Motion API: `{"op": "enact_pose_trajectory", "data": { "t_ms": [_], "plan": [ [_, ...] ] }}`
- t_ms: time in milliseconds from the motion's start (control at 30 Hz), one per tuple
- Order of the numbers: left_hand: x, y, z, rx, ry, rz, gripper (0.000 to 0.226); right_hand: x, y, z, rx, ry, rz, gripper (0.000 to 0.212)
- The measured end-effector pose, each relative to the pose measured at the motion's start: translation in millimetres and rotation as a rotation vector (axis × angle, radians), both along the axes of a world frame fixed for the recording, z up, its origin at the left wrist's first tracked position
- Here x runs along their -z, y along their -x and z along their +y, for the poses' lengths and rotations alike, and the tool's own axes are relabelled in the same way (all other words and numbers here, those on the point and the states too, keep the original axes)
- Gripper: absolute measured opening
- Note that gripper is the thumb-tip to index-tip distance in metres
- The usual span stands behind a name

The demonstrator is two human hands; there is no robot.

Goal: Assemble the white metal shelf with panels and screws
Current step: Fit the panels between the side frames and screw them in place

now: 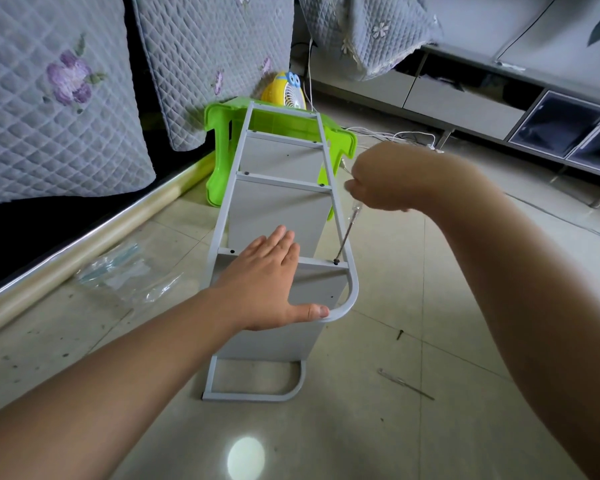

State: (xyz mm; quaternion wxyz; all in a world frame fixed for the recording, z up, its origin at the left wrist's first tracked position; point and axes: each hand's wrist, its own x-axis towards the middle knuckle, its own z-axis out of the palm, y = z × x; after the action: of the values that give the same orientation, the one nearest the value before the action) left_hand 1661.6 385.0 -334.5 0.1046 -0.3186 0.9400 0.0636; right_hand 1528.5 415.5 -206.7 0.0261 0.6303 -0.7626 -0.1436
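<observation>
The white metal shelf (pixel 274 216) is being assembled on its side on the tiled floor (pixel 430 341), lying in the middle of the view and running from about 6 o'clock up to 12 o'clock. The upper side frame (pixel 329 188) is being steadied by the left hand (pixel 271 282), which is lying flat with straight fingers on the nearest crossbar while the thumb is resting on the curved corner of the frame. A screwdriver (pixel 347 233) is being gripped by the right hand (pixel 378 181), whose fingers are curled round the clear handle at about 2 o'clock from the left hand. Its tip is being held on a dark screw (pixel 336 261) at the right end of the nearest crossbar.

Several panels (pixel 278 206) are already standing between the two side frames, and dark screw heads are showing at the ends of the farther crossbars, so the upper side is judged to be nearly fastened. One loose screw (pixel 400 334) is lying on the floor at about 4 o'clock from the shelf, and a second screwdriver (pixel 406 384) is lying just beyond it. Whether the lower frame is fully screwed cannot be told, since it is being hidden by the panels. A green stool (pixel 222 133) is lying at the far end.
</observation>
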Motion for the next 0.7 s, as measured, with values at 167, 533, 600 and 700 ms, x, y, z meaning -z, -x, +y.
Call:
{"op": "enact_pose_trajectory", "data": {
  "t_ms": [167,533,600,700],
  "plan": [
    [2,-2,-1,0.001,-0.009,0.019,0.100,10,2,3,0.049,0.040,0.007,0.023],
    [-2,-1,-2,-0.007,-0.014,0.016,0.100,8,-6,24,-0.075,0.014,-0.101,0.018],
    [-2,-1,-1,-0.007,-0.017,0.018,0.100,4,-5,20,-0.081,0.013,-0.065,0.024],
    [-2,-1,-1,-0.009,-0.018,0.024,0.100,2,-2,9,-0.035,0.005,-0.004,0.030]
  ]
}}
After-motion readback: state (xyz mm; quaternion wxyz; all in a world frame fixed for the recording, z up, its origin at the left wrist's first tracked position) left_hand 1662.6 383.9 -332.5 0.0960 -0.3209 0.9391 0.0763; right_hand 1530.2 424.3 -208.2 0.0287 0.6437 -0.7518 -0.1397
